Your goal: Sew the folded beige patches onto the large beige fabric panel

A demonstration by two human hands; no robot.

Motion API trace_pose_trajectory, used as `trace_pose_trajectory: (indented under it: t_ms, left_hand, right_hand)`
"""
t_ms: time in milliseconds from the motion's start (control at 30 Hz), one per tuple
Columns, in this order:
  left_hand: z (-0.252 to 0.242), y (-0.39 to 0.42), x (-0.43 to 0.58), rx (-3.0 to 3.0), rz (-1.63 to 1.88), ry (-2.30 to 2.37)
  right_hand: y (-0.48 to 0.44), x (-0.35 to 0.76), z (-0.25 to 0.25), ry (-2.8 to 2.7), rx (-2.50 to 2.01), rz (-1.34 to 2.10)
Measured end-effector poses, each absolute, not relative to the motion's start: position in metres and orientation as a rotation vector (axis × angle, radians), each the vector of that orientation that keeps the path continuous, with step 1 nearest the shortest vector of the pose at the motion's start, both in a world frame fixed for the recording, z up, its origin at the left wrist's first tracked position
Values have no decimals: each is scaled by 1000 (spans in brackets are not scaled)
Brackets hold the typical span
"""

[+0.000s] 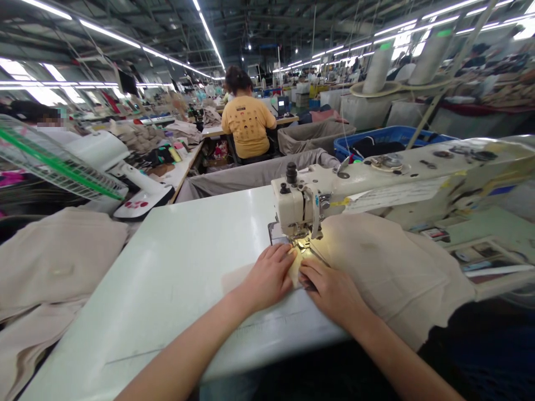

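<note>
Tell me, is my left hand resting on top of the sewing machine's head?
No, your left hand lies on the pale fabric, lower than the sewing machine's head.

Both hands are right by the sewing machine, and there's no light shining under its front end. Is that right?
Not quite: there is a light. The head view shows a yellow glow around the metal presser foot. The left hand and right hand are right by the sewing machine, as you said.
</note>
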State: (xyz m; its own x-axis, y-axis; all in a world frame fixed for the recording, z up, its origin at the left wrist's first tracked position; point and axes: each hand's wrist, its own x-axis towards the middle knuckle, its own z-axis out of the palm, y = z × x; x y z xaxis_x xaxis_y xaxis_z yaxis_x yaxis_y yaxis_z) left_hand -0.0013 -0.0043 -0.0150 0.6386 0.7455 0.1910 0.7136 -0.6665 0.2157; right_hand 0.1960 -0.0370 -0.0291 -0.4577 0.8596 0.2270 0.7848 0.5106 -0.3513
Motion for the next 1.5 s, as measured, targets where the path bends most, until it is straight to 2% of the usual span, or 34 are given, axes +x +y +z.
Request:
trace_pose_trajectory:
  t_ms: [1200, 1500]
  left_hand:
    - [-15, -1, 1, 2764, 409, 1295]
    - [-9, -33, 6, 2862, 224, 1113]
  right_hand:
    - [-34, 194, -25, -2363, -1443, 330]
    - [-52, 200, -25, -2436, -1467, 306]
